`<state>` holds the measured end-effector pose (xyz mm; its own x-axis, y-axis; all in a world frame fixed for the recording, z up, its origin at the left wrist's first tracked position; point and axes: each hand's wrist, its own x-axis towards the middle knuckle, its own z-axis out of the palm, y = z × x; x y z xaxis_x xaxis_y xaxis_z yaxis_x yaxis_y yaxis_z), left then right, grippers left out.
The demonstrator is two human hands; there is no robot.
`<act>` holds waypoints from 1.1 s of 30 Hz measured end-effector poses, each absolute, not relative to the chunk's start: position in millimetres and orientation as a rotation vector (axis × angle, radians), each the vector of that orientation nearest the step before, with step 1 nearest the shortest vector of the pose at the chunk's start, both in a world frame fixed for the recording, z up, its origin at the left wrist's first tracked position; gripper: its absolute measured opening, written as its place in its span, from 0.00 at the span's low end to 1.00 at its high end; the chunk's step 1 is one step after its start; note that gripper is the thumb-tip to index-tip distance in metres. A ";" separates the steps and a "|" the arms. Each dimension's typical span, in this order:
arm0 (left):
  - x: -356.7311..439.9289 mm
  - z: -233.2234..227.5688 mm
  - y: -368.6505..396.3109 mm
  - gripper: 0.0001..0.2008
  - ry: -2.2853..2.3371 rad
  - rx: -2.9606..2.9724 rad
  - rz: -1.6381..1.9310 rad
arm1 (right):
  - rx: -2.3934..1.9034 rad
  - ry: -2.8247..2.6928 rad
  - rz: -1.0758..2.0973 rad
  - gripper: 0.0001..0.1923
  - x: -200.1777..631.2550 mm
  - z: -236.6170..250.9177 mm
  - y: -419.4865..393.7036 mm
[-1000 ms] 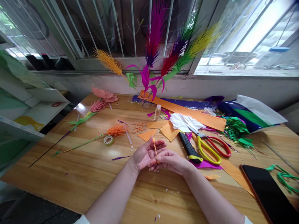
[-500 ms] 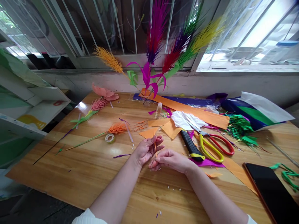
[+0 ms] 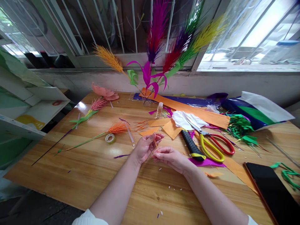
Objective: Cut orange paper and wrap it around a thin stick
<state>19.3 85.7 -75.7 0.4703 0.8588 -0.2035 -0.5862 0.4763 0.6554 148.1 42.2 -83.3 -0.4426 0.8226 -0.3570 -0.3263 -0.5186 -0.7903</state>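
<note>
Craft workbench: paper flowers (image 3: 161, 47), scissors (image 3: 212, 144), tape (image 3: 109, 138).

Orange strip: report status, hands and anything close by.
Left hand and right hand both pinch orange strip. Held above table. Scissors lie right.

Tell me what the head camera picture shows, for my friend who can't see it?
Two hands, left hand and right hand, pinch a thin orange paper strip above a wooden table. Scissors, orange paper pieces and paper flowers lie around them.
</note>
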 end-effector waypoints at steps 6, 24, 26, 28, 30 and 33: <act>15.5 -73.8 86.5 0.06 0.542 0.570 0.995 | -1.208 -0.853 1.979 0.11 142.6 -76.2 42.2; 17.7 -72.6 83.8 0.08 0.509 0.616 0.953 | -1.057 -0.956 1.970 0.11 149.8 -79.3 44.3; 17.7 -72.3 83.9 0.07 0.510 0.630 0.957 | -1.116 -0.976 1.941 0.12 146.6 -76.9 43.7; 17.7 -71.8 83.8 0.07 0.513 0.635 0.959 | -1.163 -0.978 1.927 0.13 144.1 -74.4 43.2; 17.9 -71.7 83.5 0.07 0.517 0.630 0.957 | -1.190 -0.972 1.917 0.14 143.4 -72.6 42.7; 17.9 -72.5 83.3 0.07 0.517 0.603 0.958 | -1.144 -1.001 1.942 0.13 147.4 -72.4 42.4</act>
<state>17.9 83.3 -72.5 0.4799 0.8661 -0.1396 -0.5926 0.4374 0.6764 147.4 42.4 -72.4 -0.3972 0.8276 -0.3967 -0.1574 -0.4872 -0.8590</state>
